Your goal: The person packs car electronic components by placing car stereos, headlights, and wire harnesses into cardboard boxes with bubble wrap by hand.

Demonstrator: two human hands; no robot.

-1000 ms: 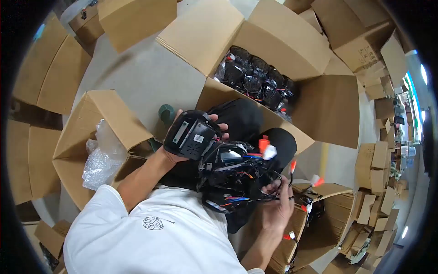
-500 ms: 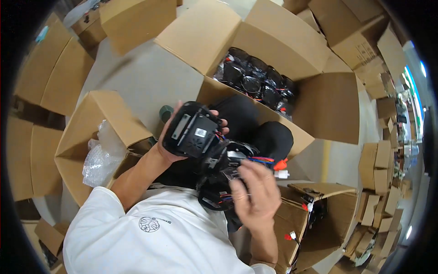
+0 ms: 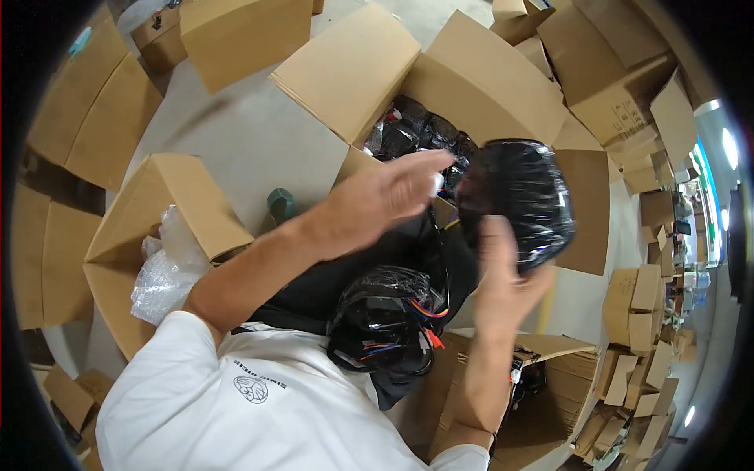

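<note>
My right hand (image 3: pixel 506 286) holds up a rounded black device (image 3: pixel 522 200) wrapped in shiny clear film, thumb on the near side. My left hand (image 3: pixel 389 196) reaches across beside it, fingers stretched out and smeared by motion, apart from the device. A small white connector (image 3: pixel 437 185) shows at its fingertips; whether they touch it is unclear. On my lap lie more film-wrapped black devices (image 3: pixel 381 322) with coloured wires and a red connector (image 3: pixel 433 339).
Ahead stands an open carton (image 3: pixel 487 67) holding several wrapped black devices (image 3: pixel 416 129). A carton with bubble wrap (image 3: pixel 169 271) is at my left. Another open carton (image 3: pixel 550 400) with wired parts sits at my right. Stacked cartons (image 3: pixel 640 314) line the far right.
The unwrapped-looking black device has left my left hand, which has moved right. My right hand has risen and now holds a wrapped device over the edge of the carton ahead.
</note>
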